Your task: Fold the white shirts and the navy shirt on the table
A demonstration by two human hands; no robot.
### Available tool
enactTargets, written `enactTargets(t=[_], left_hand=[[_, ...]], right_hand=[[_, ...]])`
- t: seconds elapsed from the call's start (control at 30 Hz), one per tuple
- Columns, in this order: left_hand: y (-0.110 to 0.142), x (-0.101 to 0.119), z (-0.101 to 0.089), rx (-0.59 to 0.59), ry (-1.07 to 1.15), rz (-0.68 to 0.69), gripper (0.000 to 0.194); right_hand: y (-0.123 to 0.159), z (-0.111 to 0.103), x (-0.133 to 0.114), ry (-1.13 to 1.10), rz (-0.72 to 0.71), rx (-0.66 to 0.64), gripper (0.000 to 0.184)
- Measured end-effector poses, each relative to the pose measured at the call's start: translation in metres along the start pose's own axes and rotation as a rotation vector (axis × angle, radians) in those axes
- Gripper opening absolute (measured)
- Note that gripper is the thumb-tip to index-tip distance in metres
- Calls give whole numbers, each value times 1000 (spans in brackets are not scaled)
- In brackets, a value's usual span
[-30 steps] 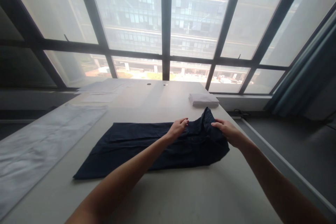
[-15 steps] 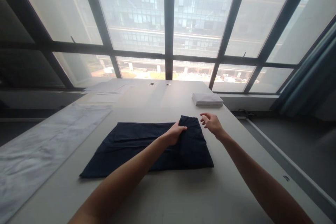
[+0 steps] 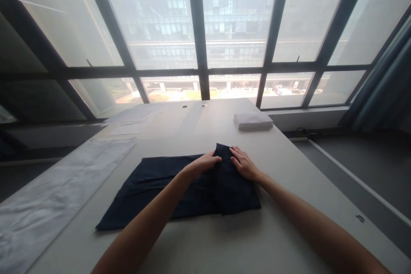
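Observation:
A dark navy garment (image 3: pixel 154 188) lies lengthwise across the white table, its right end folded over toward the left. My left hand (image 3: pixel 205 162) is closed on the edge of that folded flap, thumb on top and fingers tucked under the cloth. On the right part of the flap my right hand (image 3: pixel 244 163) rests with its fingers stretched out, touching the cloth. The exact kind of garment cannot be told. My left forearm crosses in front of its middle.
White folded cloths (image 3: pixel 253 120) are stacked at the table's right edge. A pale crumpled sheet (image 3: pixel 64 192) covers the left side, with white papers (image 3: pixel 135 115) beyond it. Two round holes are at the far end, before large windows. A blue curtain (image 3: pixel 379 77) hangs at right.
The garment's right end was lifted and folded over to the left. My right hand let go of it, then came down flat on the flap. My left hand took hold of the flap's edge.

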State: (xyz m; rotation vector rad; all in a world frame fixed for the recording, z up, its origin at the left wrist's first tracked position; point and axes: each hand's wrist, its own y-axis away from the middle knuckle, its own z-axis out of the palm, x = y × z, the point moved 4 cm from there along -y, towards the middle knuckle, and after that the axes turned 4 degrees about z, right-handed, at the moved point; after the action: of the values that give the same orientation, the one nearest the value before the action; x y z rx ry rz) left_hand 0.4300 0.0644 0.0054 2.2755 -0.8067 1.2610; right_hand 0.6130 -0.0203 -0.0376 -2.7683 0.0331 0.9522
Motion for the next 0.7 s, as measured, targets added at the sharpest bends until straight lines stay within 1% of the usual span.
enactTargets(t=[0.07,0.1,0.13,0.17,0.2,0.27,0.33,0.4,0.47,0.57,0.63,0.7], left_hand=[[-1,3,-11,170,-314,44,69],[-1,6,-12,247,-441,68,75],[1,9,-11,292,-544,106,75],[3,13,-5,295,-628,167,72],[5,17,4,271,-707,243,65],[11,20,25,163,-783,367,57],[17,16,42,57,-802,394,56],[20,8,52,5,-826,365,59],[21,1,55,-26,-841,354,61],[18,-2,50,-63,-830,353,62],[18,3,43,-93,-819,348,61],[23,16,33,-106,-804,369,57]], right_hand=[[1,3,-2,60,16,-33,60],[1,4,-3,88,19,-40,60],[1,5,-4,110,17,-44,60],[1,5,-4,125,11,-43,60],[1,5,-5,132,6,-35,59],[1,3,-6,126,5,4,55],[2,-1,-8,113,16,64,52],[6,-4,-12,110,39,114,50],[13,-4,-18,123,60,115,50],[25,3,-27,155,66,42,53],[33,9,-31,171,58,-6,57],[37,14,-32,186,59,-32,59]])
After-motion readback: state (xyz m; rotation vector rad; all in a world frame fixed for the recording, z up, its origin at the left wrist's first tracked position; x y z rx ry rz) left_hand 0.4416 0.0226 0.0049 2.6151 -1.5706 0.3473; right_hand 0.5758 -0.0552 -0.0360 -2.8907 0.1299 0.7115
